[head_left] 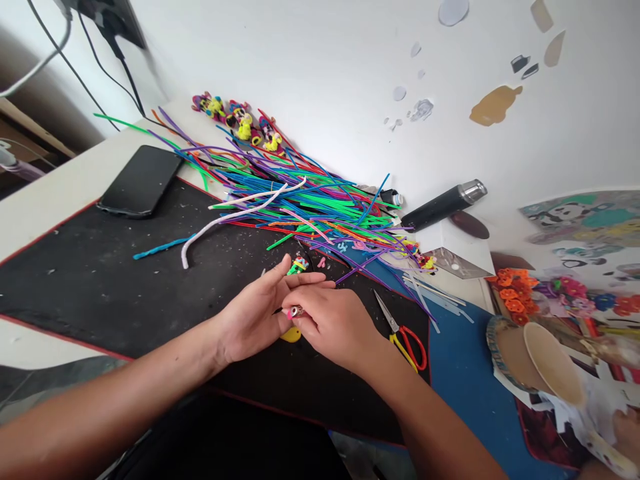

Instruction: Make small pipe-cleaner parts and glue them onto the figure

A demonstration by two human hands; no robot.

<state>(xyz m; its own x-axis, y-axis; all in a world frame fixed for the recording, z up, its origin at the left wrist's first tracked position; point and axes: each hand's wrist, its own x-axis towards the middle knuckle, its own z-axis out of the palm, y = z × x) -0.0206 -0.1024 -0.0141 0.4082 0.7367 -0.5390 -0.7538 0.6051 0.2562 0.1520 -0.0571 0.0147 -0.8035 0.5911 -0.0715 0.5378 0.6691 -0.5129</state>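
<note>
My left hand [255, 317] is palm up with its thumb raised and fingers stretched out. Over its fingers, my right hand [333, 323] pinches a small pink object with a round silver end [295, 312], too small to name surely. A thin dark tip pokes from it toward my left palm; whether they touch I cannot tell. Below the hands shows part of a yellow round piece [291, 335]. Just beyond my left fingertips lies a small green and multicoloured pipe-cleaner figure [299, 265]. Scissors [400, 330] with red and yellow handles lie right of my right hand.
A heap of coloured pipe cleaners [280, 190] spreads across the back of the black mat [150, 267]. A phone [141, 180] lies at left. Several small dolls [245, 127] sit by the wall. A black cylinder [445, 205] and a round basket [510, 353] stand at right.
</note>
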